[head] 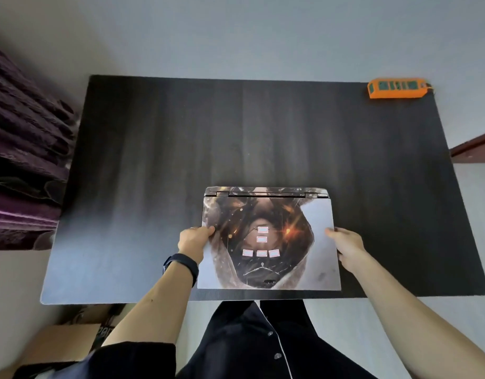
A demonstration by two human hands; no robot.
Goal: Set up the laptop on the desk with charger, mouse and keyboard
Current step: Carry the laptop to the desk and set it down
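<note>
Closed laptop lies flat at near edge of dark surface, lid up, hinge away from person. Left hand grips left lid edge, thumb on top. Right hand holds right edge. Black band on left wrist. Orange power strip at far right corner, well apart.

Soft, even daylight, moderately dim. Pale sheen washes dark surface well left of left grip, strongest at near-left corner; vertical streaks of reflection beyond both grips. Glossy laptop lid between grips shows whitish glare along side margins. No hard shadows. Wide-angle distortion: surface edges splay and bow. Purple curtain far left soft, smeared. Forearms near frame bottom slightly blurred.
</note>
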